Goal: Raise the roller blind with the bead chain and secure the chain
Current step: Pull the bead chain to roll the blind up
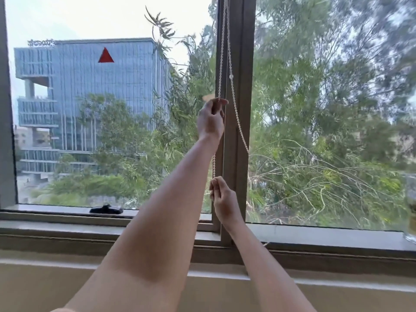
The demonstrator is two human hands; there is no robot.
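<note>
**Both hands on the bead chain at the window post**

While both arms reach up toward the window, the white bead chain (221,52) hangs in two strands in front of the brown centre post (242,109) of the frame. The left hand (210,119) is the higher one, raised level with the middle of the glass; its fingers (221,101) are curled together and pinch the left strand at the tips. Below that hand the same strand drops straight down behind the wrist to the right hand (222,199), which sits lower, just above the sill (326,235). Its fingertips are bunched together on the strand; edges are blurred, so the exact contact is hard to read. The right strand swings off to the lower right, across the post and over the right pane, carrying one larger clear bead (231,76). The blind itself is out of view above the top edge; both panes stand uncovered. A black latch (105,209) lies on the left lower frame. Outside: a glass building (90,91), trees. A glass object (410,212) is at the far right edge, partly cut off.
</note>
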